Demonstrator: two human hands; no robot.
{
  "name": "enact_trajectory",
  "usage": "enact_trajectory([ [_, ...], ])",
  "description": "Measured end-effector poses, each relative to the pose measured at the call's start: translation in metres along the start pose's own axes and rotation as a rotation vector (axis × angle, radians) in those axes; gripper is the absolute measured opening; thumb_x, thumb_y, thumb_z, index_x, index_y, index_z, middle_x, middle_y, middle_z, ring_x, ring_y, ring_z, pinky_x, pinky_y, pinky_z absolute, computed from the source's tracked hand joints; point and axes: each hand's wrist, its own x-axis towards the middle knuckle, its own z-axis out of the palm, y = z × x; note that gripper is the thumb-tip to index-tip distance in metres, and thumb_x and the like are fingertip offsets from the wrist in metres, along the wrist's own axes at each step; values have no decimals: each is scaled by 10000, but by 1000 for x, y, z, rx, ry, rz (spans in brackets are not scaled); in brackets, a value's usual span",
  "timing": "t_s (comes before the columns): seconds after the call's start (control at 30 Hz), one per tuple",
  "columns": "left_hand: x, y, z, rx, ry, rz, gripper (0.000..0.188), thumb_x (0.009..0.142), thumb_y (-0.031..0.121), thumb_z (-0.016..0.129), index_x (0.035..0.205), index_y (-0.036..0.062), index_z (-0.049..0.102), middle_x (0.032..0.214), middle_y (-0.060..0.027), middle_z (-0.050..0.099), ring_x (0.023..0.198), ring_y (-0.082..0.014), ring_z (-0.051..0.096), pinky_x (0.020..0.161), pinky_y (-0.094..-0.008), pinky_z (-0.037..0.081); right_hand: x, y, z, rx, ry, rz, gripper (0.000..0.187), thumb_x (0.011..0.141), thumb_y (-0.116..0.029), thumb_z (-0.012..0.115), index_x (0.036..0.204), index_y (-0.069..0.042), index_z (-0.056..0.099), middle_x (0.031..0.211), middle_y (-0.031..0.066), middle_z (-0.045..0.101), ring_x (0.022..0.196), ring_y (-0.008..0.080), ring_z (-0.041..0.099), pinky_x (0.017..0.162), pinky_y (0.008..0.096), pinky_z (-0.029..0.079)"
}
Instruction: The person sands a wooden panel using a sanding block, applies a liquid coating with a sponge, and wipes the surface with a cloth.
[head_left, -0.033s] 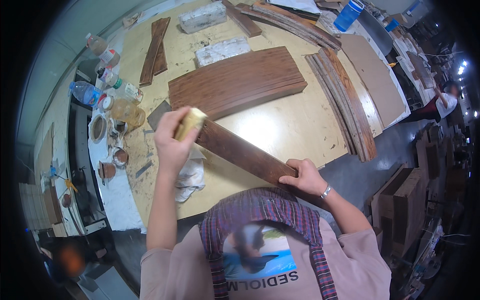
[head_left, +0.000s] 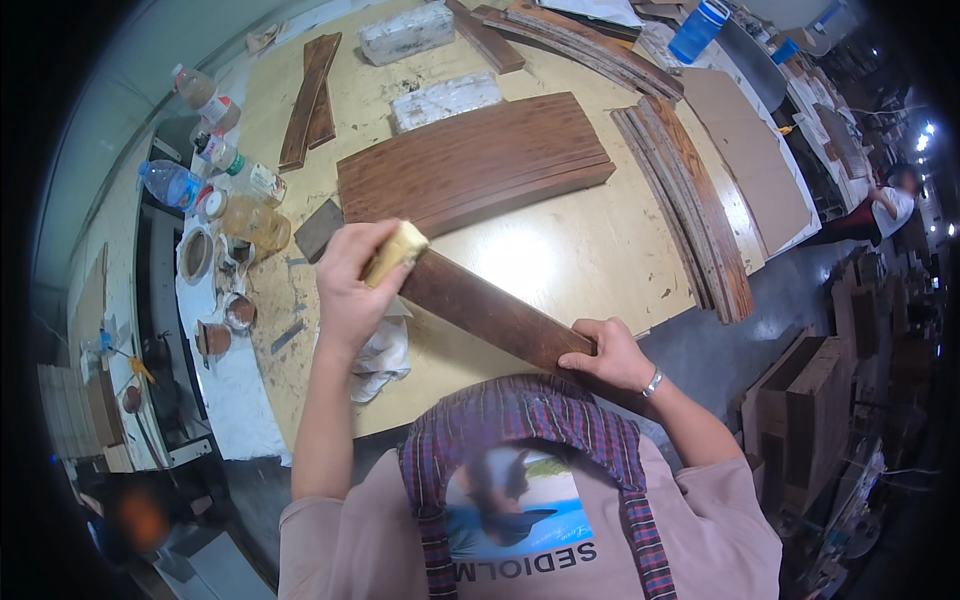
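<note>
In my left hand (head_left: 350, 285) is a pale yellow block, apparently a sponge (head_left: 395, 255), closed between thumb and fingers. It rests at the far end of a narrow dark brown wooden board (head_left: 485, 312), and my hand hides part of that end. My right hand (head_left: 615, 355) grips the board's near end, thumb on top and the other fingers mostly hidden underneath. The board slants from upper left to lower right above the table. Just beyond it a wide, curved reddish-brown wooden panel (head_left: 475, 165) leans on a white-wrapped block (head_left: 445, 103). A crumpled white cloth (head_left: 383, 360) lies below my left hand.
Several bottles (head_left: 250, 222) and small cups (head_left: 240, 312) line the table's left side. Curved wooden strips (head_left: 690, 200) lie at the right, with more at the back. Two crossed dark strips (head_left: 308, 105) lie far left. Another person (head_left: 890, 205) is at the far right.
My left hand and the sponge have shifted slightly right and down along the board's far end. A dark square piece beside the panel shows more fully. My right hand stays put.
</note>
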Motion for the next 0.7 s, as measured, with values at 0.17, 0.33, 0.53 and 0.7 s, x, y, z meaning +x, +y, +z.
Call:
enact_trajectory([
  [0.17,0,-17,-6,28,83,-192,406,721,3,755,1119,55,699,1043,-95,661,942,-242,633,843,-327,504,-4,-3,-2,8,-12,-21,386,759,-335,795,763,10,623,628,221,563,553,348,544,567,420,437],
  [0.33,0,-5,-6,193,40,43,380,726,35,761,1101,64,709,967,-102,649,894,-277,617,808,-367,507,-2,-4,-2,-77,-7,-21,398,758,-344,795,747,7,608,629,225,563,570,375,556,570,428,441],
  [0.53,-7,33,-2,248,-139,223,361,722,59,760,1079,52,711,976,-104,653,907,-269,635,800,-363,516,-5,-11,-2,-189,47,-46,403,762,-371,787,740,-10,608,614,220,570,586,401,583,577,449,459],
  [0.7,-10,-5,-9,267,32,-13,356,697,76,766,1050,88,716,928,-88,641,889,-278,624,772,-373,517,-8,-18,-4,-320,83,-75,409,768,-402,775,727,-28,613,605,204,585,601,403,606,586,458,482],
])
